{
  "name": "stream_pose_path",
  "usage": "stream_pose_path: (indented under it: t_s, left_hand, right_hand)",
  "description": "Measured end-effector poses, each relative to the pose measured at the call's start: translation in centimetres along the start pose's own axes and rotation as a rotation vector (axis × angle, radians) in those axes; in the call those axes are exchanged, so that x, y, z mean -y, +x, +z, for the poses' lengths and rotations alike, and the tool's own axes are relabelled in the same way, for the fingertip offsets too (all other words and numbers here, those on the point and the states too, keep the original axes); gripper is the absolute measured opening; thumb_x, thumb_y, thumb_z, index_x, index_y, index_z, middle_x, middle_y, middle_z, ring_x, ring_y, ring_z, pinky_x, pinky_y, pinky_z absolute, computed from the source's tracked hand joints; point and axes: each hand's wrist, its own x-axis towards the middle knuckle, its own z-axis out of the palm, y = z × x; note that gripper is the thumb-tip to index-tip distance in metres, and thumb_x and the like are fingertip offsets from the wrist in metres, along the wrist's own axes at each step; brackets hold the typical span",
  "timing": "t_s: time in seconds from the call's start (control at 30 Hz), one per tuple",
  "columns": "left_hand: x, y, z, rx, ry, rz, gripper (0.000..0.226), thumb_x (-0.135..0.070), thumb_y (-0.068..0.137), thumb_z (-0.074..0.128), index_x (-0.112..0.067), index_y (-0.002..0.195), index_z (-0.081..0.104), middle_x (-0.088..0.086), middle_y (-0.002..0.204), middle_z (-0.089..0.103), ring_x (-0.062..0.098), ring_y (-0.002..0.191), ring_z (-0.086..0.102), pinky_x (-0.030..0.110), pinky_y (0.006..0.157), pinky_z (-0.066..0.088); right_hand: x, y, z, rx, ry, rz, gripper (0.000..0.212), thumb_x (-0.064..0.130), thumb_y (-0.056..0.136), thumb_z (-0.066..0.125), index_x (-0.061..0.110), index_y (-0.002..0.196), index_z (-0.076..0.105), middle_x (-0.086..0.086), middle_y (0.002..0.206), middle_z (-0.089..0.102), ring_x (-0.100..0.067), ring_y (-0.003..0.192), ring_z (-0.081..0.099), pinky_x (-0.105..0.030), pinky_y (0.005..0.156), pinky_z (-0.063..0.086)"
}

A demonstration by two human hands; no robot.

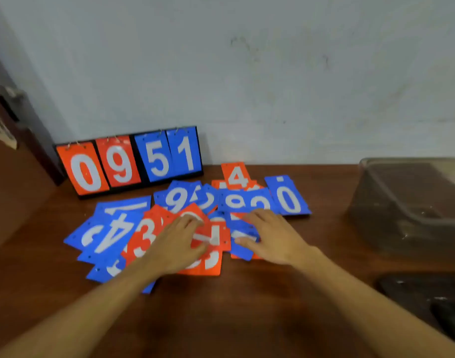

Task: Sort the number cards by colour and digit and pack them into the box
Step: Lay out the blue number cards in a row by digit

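Several blue and orange number cards lie scattered in a loose pile (112, 228) on the brown table. My left hand (174, 241) rests flat on orange cards in the middle of the pile, fingers spread over a card with a white digit. To its right, my right hand (270, 236) lies flat on blue cards, fingers straight. A blue 0 card (288, 197) and an orange 4 card (235, 175) sit at the far edge of the pile. A clear plastic box (412, 202) stands at the right.
A black scoreboard stand (133, 161) showing 0 9 5 1 leans near the white wall at the back. A dark flat lid-like object (428, 293) lies at the front right. A wooden door frame (14, 120) is at the left.
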Motion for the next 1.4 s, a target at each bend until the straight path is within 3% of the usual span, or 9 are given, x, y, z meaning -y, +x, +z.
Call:
stream_pose_path:
  t_s: [0.13, 0.27, 0.4, 0.7, 0.9, 0.97, 1.07, 1.2, 1.4]
  left_hand:
    - [0.6, -0.3, 1.9, 0.063, 0.023, 0.021, 0.078, -0.070, 0.069, 0.029, -0.027, 0.131, 0.047, -0.004, 0.132, 0.047, 0.017, 0.124, 0.044, 0.039, 0.103, 0.037]
    - [0.8, -0.5, 3.2, 0.098, 0.011, 0.023, 0.060, -0.060, 0.083, 0.048, -0.030, 0.134, 0.044, -0.005, 0.141, 0.040, 0.013, 0.130, 0.037, 0.041, 0.107, 0.035]
    - [0.1, -0.7, 3.1, 0.089, -0.001, 0.020, 0.051, -0.047, 0.091, 0.052, -0.027, 0.137, 0.044, -0.002, 0.144, 0.038, 0.014, 0.130, 0.037, 0.032, 0.103, 0.035]
    - [0.2, -1.9, 1.8, 0.147, 0.089, -0.079, 0.051, -0.046, 0.093, 0.049, -0.024, 0.139, 0.044, 0.004, 0.144, 0.041, 0.022, 0.126, 0.045, 0.040, 0.102, 0.043]
    - [-1.8, -4.5, 2.0, -0.096, 0.152, -0.038, 0.037, -0.038, 0.093, 0.051, -0.022, 0.125, 0.058, 0.003, 0.131, 0.053, 0.021, 0.117, 0.051, 0.036, 0.096, 0.044]
    - [-3.4, -5.6, 2.0, -0.193, 0.011, -0.022, 0.029, -0.033, 0.094, 0.049, -0.020, 0.117, 0.062, 0.002, 0.125, 0.057, 0.019, 0.111, 0.053, 0.035, 0.092, 0.045]
    - [-6.6, -6.8, 1.5, -0.131, -0.576, -0.184, 0.034, -0.037, 0.097, 0.045, -0.015, 0.118, 0.059, 0.007, 0.114, 0.064, 0.021, 0.095, 0.063, 0.033, 0.082, 0.051]
    - [-9.8, -6.9, 1.3, -0.007, -1.232, -0.364, 0.043, -0.053, 0.088, 0.055, -0.019, 0.114, 0.052, 0.010, 0.106, 0.067, 0.026, 0.084, 0.071, 0.037, 0.073, 0.059]
    - [-11.2, -5.1, 3.4, -0.270, -1.149, -0.442, 0.031, -0.008, 0.092, 0.059, -0.012, 0.121, 0.050, 0.009, 0.116, 0.060, 0.017, 0.088, 0.064, 0.027, 0.064, 0.058]
  right_hand:
    - [-0.2, 0.3, 2.3, 0.029, -0.058, -0.050, 0.092, 0.084, 0.070, 0.038, 0.027, 0.142, 0.037, 0.003, 0.145, 0.038, -0.019, 0.134, 0.034, -0.044, 0.111, 0.028]
    - [0.1, 0.2, 3.6, 0.072, -0.090, -0.047, 0.080, 0.073, 0.078, 0.048, 0.025, 0.141, 0.039, 0.002, 0.146, 0.037, -0.019, 0.134, 0.033, -0.045, 0.111, 0.028]
    - [0.9, -0.9, 3.9, 0.001, -0.168, -0.051, 0.067, 0.067, 0.085, 0.044, 0.025, 0.136, 0.047, 0.002, 0.140, 0.046, -0.019, 0.127, 0.040, -0.038, 0.104, 0.035]
    - [2.0, -4.8, 2.8, 0.044, -0.269, -0.039, 0.034, 0.037, 0.100, 0.038, 0.019, 0.121, 0.057, -0.005, 0.122, 0.060, -0.023, 0.112, 0.053, -0.036, 0.093, 0.043]
    - [1.7, -7.8, 2.6, -0.221, -0.268, 0.089, 0.033, 0.020, 0.099, 0.036, 0.020, 0.127, 0.054, -0.009, 0.120, 0.062, -0.030, 0.108, 0.055, -0.038, 0.086, 0.047]
    - [1.8, -8.9, 2.4, -0.395, -0.202, 0.161, 0.034, 0.022, 0.099, 0.037, 0.022, 0.128, 0.055, -0.008, 0.116, 0.066, -0.030, 0.103, 0.058, -0.038, 0.082, 0.048]
    - [2.4, -10.6, 2.6, -0.566, -0.059, 0.200, 0.033, 0.019, 0.098, 0.041, 0.023, 0.126, 0.059, -0.007, 0.108, 0.069, -0.030, 0.095, 0.060, -0.035, 0.076, 0.046]
    - [3.2, -12.8, 3.6, -0.551, -0.015, -0.002, 0.031, 0.023, 0.096, 0.048, 0.030, 0.123, 0.062, 0.004, 0.114, 0.069, -0.023, 0.104, 0.061, -0.031, 0.077, 0.044]
    - [1.5, -13.8, 4.0, -0.344, 0.010, -0.072, 0.029, 0.039, 0.096, 0.048, 0.029, 0.116, 0.066, 0.009, 0.114, 0.068, -0.013, 0.099, 0.059, -0.026, 0.077, 0.043]
